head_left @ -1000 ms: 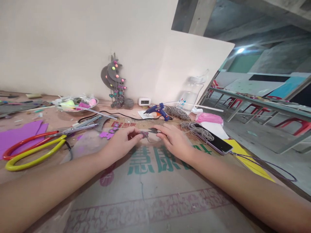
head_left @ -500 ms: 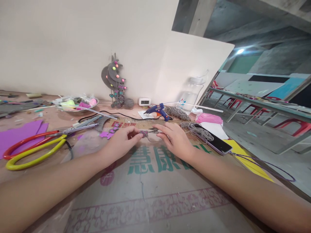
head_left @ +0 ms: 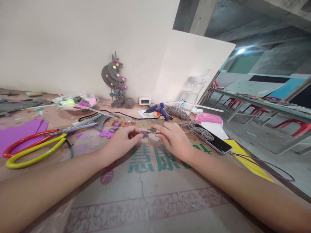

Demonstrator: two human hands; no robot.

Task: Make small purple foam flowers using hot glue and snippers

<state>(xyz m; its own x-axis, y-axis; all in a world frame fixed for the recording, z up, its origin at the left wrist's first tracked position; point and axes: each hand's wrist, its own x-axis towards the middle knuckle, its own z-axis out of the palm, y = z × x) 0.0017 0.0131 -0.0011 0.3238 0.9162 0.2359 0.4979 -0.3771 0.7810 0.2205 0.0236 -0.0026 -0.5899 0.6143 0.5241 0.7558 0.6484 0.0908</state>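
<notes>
Drawn marginally closer together, the left hand [head_left: 121, 142] pinched a purple-grey bundle [head_left: 145, 133], the right hand [head_left: 178, 139] a dark pointed piece [head_left: 152, 130]; between them, the bundle appeared little altered.

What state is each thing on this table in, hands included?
Left hand: pinching small purple-grey piece
Right hand: pinching small dark item, unclear what
Scissors: lying down, handles apart
Glue gun: trigger untouched
Timer: display showing digits, too blurred to read surely
Phone: face up, screen dark
Loose yarn: tangled, partly over phone
Yarn ball: wound
Bottle: lid on
Bowl: holding colourful bits
</notes>
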